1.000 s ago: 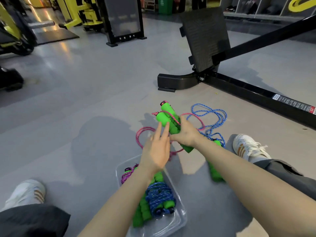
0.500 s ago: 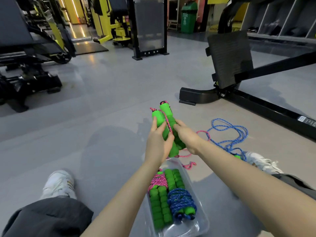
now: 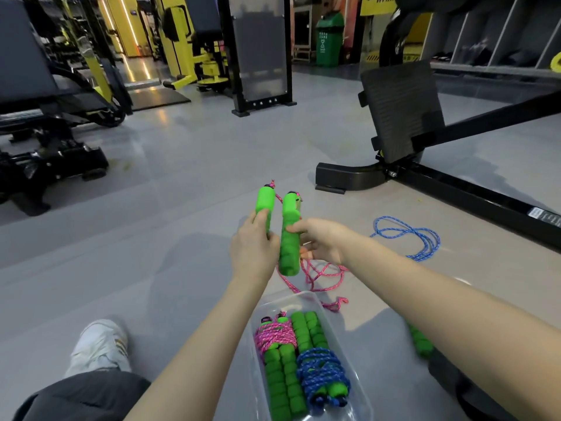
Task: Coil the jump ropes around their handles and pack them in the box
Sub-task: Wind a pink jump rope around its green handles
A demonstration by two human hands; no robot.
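Above the box (image 3: 304,295), left hand (image 3: 253,250) grasps left handle (image 3: 265,205), right hand (image 3: 321,241) grips right handle (image 3: 288,238); pink rope (image 3: 318,275) dangles.

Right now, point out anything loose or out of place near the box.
A blue braided jump rope sprawls uncoiled on the grey floor, right of the clear plastic box. A pink braided rope trails below the held green foam handles.

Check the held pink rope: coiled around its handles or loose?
Loose: the pink rope trails onto the floor beneath the green handles, unwrapped.
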